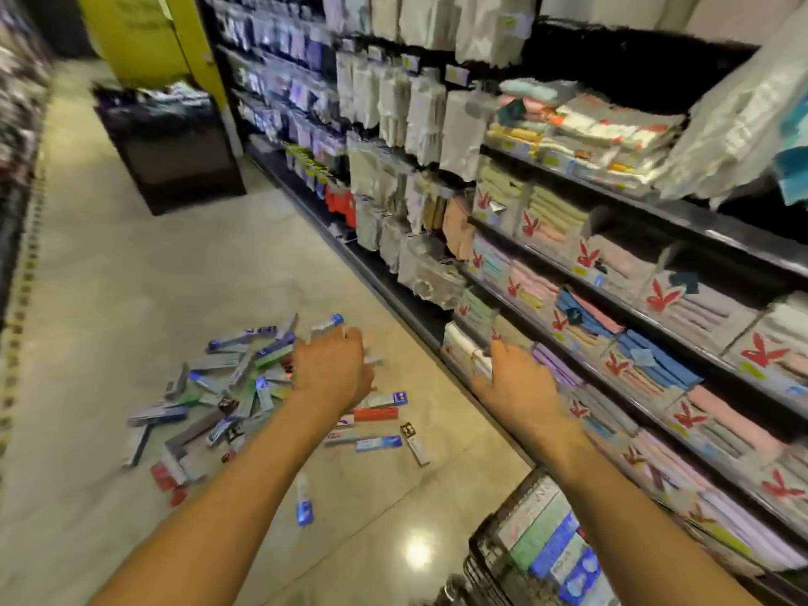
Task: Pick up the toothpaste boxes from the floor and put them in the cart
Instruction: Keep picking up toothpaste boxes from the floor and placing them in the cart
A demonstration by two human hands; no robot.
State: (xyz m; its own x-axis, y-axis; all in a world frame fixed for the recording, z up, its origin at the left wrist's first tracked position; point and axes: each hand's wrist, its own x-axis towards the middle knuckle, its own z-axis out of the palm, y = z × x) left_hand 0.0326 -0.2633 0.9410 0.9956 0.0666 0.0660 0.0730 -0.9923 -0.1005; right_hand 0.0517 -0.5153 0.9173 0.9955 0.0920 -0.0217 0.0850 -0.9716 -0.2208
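A person is standing in a shop aisle and stretching both bare arms forward. The left hand (332,369) is hanging over the near edge of a scattered heap of toothpaste boxes (231,387), which are lying crisscross on the pale tiled floor (131,277). Its fingers are pointing away and down, and motion blur is hiding the tips, so I cannot tell whether they are gripping a box or only nearing one. A blue-capped box (328,323) is showing just past those fingers. The right hand (518,382) is floating in the air with fingers spread wide, holding nothing, in front of the lowest shelves (647,319). Those shelves are running along the right side and carrying packs of folded cloth (651,369). More loose boxes are lying under the left forearm, among them a red box (376,414) and a blue-ended box (304,503) resting apart from the heap. At the lower right, a dark wire cart (483,540) is sitting beside the shelving, and several packed boxes (551,535) are lying flat inside it, side by side.
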